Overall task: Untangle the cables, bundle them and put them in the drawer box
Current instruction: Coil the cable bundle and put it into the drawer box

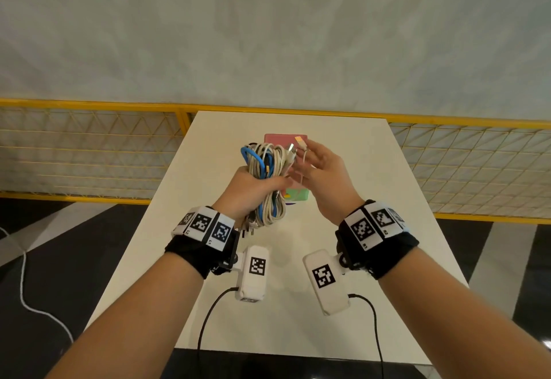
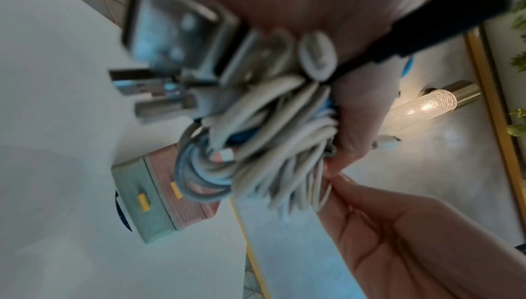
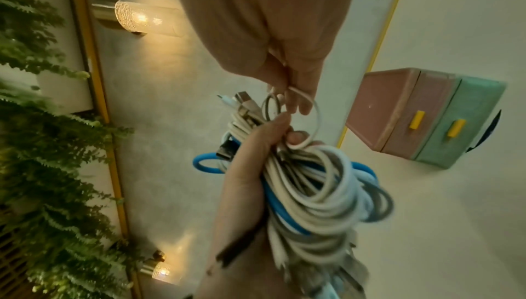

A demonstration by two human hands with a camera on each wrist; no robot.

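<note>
My left hand (image 1: 253, 188) grips a coiled bundle of white, grey and blue cables (image 1: 268, 170) above the white table (image 1: 357, 229), with plugs sticking out at both ends. In the right wrist view the bundle (image 3: 313, 191) hangs from that fist (image 3: 250, 169). My right hand (image 1: 316, 167) is just right of the bundle, and its fingertips pinch a thin white cable (image 3: 315, 110) that loops back into the coil. Behind the hands stands the drawer box (image 1: 286, 140), pink over green with yellow handles (image 3: 417, 119), both drawers closed.
A yellow mesh railing (image 1: 89, 146) runs behind the table. A white cord (image 1: 22, 283) lies on the dark floor at left. Wall lamps (image 3: 142, 18) and hanging plants (image 3: 42, 146) show in the right wrist view. A dark flat thing (image 1: 290, 203) peeks out under the drawer box.
</note>
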